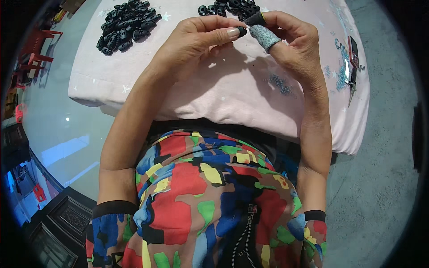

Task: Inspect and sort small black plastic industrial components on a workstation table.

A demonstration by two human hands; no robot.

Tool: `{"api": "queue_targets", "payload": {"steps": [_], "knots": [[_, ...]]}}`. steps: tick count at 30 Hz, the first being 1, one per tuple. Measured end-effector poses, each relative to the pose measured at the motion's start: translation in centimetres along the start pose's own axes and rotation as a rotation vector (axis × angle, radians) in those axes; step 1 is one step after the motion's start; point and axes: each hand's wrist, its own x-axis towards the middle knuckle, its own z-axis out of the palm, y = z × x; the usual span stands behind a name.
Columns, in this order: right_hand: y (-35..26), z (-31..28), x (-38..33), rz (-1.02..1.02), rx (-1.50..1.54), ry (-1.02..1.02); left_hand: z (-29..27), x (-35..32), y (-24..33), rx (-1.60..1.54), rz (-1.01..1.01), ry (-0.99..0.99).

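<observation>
Above the near part of a pink cloth-covered table (210,100), my left hand (196,38) pinches a cord lock (241,31), a small black plastic piece, between thumb and fingers. Facing it, my right hand (297,44) is closed at the fingertips, almost meeting the left. Grey wrapping (265,37) covers its thumb, and a black cover (256,19) sits on its index finger. Anything between those fingertips is too small to make out. Beyond my hands lies a pile of black cord locks (230,7), partly cut off by the picture's edge. A bigger heap of them (127,27) rests to the left.
Tiny shiny bits, perhaps springs, form a small patch (280,84) below my right hand and a longer strip (343,64) farther right. Near the right edge lie a dark flat rectangular object (353,51) and a slim pointed tool (352,87). Red chairs (38,58) stand far left.
</observation>
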Motion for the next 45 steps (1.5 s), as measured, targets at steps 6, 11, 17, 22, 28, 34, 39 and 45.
{"api": "queue_targets", "payload": {"steps": [6,11,17,22,28,34,39,45], "knots": [[-0.5,0.3,-0.2,-0.039,-0.086,-0.006,0.3,-0.1,0.0,-0.066,-0.036,0.028],[0.0,0.1,0.2,-0.157,-0.060,-0.018,0.1,-0.6,0.4,-0.099,-0.056,0.021],[0.2,1.6,0.2,0.118,-0.189,0.130,-1.7,-1.3,0.5,-0.222,0.012,0.028],[1.0,2.2,1.1,-0.147,-0.694,-0.024,-2.0,-1.4,0.1,-0.195,0.058,-0.012],[0.9,2.5,1.4,-0.186,-0.741,-0.066,-1.6,-1.4,-0.3,-0.061,0.068,0.048],[0.6,2.2,0.5,-0.132,-0.760,-0.077,-1.3,-1.4,-0.5,-0.015,0.059,0.053],[-0.1,2.0,0.6,-0.047,-0.686,-0.079,-1.2,-1.4,-0.4,-0.003,0.054,0.050],[-0.2,1.7,0.4,0.219,0.031,0.006,-1.0,-1.4,-0.2,0.019,0.031,0.027]]}}
